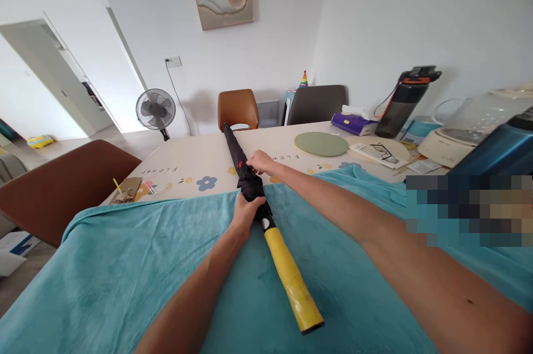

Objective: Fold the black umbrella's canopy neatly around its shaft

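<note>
A closed black umbrella [234, 148] with a yellow handle [291, 282] lies lengthwise on the table, its tip pointing away from me. My left hand [245, 211] is wrapped around the folded canopy just above the handle. My right hand [260, 161] rests on the canopy a little farther up, fingers touching the black fabric. The lower half of the umbrella lies on a teal blanket [125, 265] that covers the near part of the table.
The table [195, 162] has a cream flower-print cloth. On it are a green round mat [321, 143], glasses on a booklet [381, 153], a tissue pack [353, 122], a dark bottle [402, 101], appliances at the right. Chairs stand around; a fan [155, 110] stands behind.
</note>
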The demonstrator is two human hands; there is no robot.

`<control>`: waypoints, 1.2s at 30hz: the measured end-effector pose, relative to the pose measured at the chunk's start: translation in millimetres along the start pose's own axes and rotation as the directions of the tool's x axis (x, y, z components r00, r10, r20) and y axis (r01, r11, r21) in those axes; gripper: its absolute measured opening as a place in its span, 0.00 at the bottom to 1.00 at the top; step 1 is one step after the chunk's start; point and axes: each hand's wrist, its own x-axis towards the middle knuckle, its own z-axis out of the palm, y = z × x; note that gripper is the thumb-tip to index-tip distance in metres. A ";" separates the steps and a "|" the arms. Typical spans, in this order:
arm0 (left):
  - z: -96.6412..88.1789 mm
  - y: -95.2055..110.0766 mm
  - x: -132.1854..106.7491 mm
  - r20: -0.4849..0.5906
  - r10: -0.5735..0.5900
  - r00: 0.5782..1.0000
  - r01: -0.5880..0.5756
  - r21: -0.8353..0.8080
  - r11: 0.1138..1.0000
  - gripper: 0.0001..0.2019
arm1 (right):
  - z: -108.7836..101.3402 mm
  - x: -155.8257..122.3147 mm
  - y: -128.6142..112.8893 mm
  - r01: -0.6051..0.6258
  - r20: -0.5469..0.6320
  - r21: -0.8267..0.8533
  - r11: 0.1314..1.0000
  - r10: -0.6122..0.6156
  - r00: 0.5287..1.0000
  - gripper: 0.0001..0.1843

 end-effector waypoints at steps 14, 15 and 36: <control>-5.1 16.4 0.2 0.139 -0.245 0.960 0.281 -0.508 0.814 0.11 | -34.8 -22.0 53.2 -0.120 -0.116 0.170 0.978 0.141 0.983 0.04; -5.5 18.1 -0.2 0.160 -0.241 0.957 0.289 -0.524 0.801 0.10 | -36.8 -32.7 53.5 -0.100 -0.099 0.168 0.981 0.118 0.988 0.05; -6.8 17.0 -6.9 -0.178 0.199 0.964 -0.238 -0.232 0.943 0.20 | -24.9 -181.0 6.2 -0.441 0.463 0.820 0.365 0.032 0.886 0.08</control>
